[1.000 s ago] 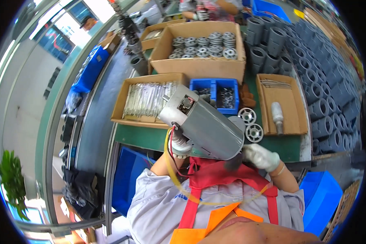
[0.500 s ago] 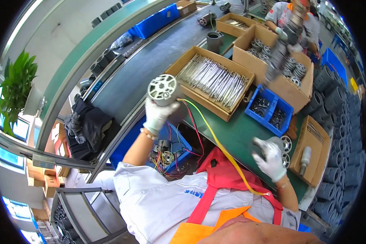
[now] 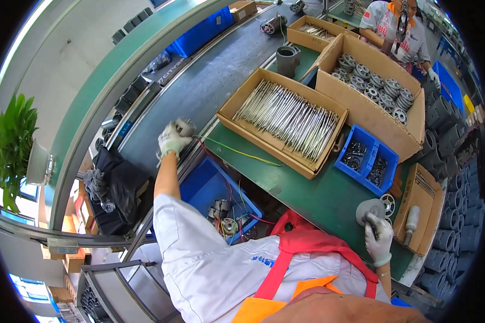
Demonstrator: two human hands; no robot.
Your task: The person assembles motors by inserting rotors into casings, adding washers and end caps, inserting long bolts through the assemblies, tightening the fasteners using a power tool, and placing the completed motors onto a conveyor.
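My left hand, in a white glove, is closed round a grey motor over the conveyor's near edge. A yellow-green wire and a red wire trail from the motor across the green bench. At the right, my gloved right hand has its fingers curled at the near edge of a grey disc. Something dark shows at those fingertips, but I cannot make out what it is. Spoked metal end caps lie beside the disc.
A carton of metal rods stands mid-bench, beside a carton of end caps and a divided blue bin of small parts. Motors lie in a blue crate below. Another person is at the far right.
My left hand has carried the motor left and away, from above the bench edge to the conveyor, and the wires now lie lower. My right hand has drawn nearer me, its fingers curling.
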